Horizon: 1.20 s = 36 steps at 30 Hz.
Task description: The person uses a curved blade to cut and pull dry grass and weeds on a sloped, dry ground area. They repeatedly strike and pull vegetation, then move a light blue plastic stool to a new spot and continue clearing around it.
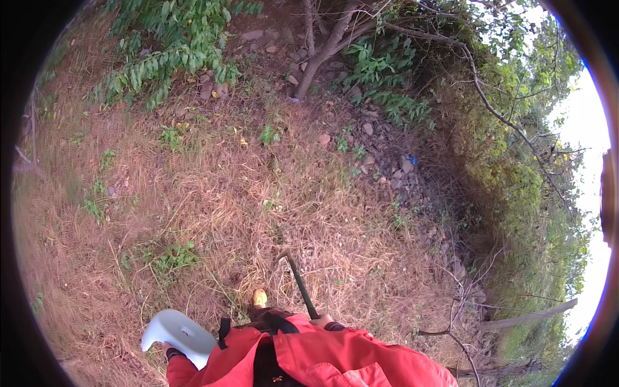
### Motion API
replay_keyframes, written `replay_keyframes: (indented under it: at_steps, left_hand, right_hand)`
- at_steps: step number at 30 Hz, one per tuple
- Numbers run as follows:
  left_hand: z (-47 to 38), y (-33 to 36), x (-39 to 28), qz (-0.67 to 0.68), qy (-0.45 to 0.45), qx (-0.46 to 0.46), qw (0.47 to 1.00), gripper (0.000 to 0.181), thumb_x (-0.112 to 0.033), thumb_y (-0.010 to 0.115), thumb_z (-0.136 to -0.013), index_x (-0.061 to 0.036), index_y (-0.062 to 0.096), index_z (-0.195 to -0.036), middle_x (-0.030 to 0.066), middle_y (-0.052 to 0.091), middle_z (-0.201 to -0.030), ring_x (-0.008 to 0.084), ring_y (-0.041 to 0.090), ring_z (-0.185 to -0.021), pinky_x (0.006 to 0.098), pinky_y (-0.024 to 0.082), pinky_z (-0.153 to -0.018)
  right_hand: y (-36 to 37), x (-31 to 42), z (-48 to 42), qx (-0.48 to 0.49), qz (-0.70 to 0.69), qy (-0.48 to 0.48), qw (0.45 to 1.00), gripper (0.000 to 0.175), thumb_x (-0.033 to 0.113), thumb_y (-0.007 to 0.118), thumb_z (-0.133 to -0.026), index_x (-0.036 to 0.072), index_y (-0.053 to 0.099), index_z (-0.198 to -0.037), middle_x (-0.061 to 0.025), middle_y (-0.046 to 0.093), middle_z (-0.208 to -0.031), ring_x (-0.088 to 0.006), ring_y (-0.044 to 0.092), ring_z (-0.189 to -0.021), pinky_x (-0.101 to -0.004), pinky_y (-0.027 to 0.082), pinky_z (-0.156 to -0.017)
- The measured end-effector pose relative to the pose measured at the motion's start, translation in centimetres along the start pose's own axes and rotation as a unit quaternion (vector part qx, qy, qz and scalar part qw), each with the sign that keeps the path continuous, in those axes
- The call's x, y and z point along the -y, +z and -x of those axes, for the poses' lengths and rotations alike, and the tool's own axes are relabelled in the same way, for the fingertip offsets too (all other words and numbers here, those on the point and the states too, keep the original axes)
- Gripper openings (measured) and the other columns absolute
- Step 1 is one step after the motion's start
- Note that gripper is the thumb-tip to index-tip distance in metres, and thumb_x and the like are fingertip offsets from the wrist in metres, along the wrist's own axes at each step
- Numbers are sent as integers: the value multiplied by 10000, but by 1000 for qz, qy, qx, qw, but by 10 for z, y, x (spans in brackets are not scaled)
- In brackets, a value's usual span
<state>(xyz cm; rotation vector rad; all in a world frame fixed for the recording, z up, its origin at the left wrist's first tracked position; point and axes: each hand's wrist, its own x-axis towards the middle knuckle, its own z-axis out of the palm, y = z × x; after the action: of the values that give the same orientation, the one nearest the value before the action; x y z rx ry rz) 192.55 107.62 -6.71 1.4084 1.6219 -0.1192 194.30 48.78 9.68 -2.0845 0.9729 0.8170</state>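
My left hand (167, 347) grips the edge of a pale plastic stool (175, 331), carried at my left side; its seat has a small slot. My right hand (321, 320) is closed around the handle end of a long-handled sickle (301, 285). The tool's dark green handle slants up and to the left, and its curved metal blade points left, over dry grass. A yellow shoe (259, 297) shows between the stool and the sickle. Red jacket sleeves reach down towards both hands.
Dry grass (217, 193) covers the ground. A forked tree trunk (312, 72) stands ahead beside leafy branches (169, 53). Stones (405, 165) and a small blue scrap (412, 158) lie to the right. Bare twigs (452, 309) and dense bushes (517, 193) line the right side.
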Motion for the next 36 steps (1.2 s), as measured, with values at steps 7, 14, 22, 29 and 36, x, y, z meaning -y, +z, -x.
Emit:
replay_keyframes:
  at_steps: [7,14,22,29,36]
  left_hand:
    - [21,9,13,8,-11,-6,1000,579,-305,575,-737,66,426,-1155,187,557,-1050,267,550,-933,338,406,-837]
    - [45,17,9,13,-20,-15,1000,568,-316,563,-747,67,438,-1148,185,558,-1049,266,550,-933,339,405,-836]
    - [43,34,19,46,7,-49,998,527,-395,426,-801,67,544,-1026,182,587,-979,259,568,-892,337,425,-782]
    - [39,66,-8,34,-47,1,998,522,-390,441,-797,66,543,-1029,183,591,-974,267,581,-866,346,449,-755]
    - [40,114,-53,-88,24,-40,995,486,-354,476,-778,59,548,-1024,181,589,-971,250,578,-850,332,438,-767]
  right_hand:
    - [-30,12,-20,35,-48,-12,998,332,278,678,-610,-20,635,-749,-78,600,-626,-146,575,-595,-305,459,-558]
    - [-67,35,-39,70,-59,-4,996,377,260,695,-596,-68,600,-754,-85,587,-627,-153,558,-560,-299,448,-523]
    - [-72,28,-79,67,-154,36,985,213,118,676,-672,-32,543,-744,-67,543,-560,-136,500,-410,-264,394,-369]
    - [-80,38,-78,62,-151,24,986,238,146,679,-665,-46,568,-751,-66,571,-591,-133,535,-486,-264,426,-439]
    - [-89,83,-98,51,-67,52,995,318,185,670,-634,-62,584,-814,-100,598,-631,-151,563,-538,-282,452,-486]
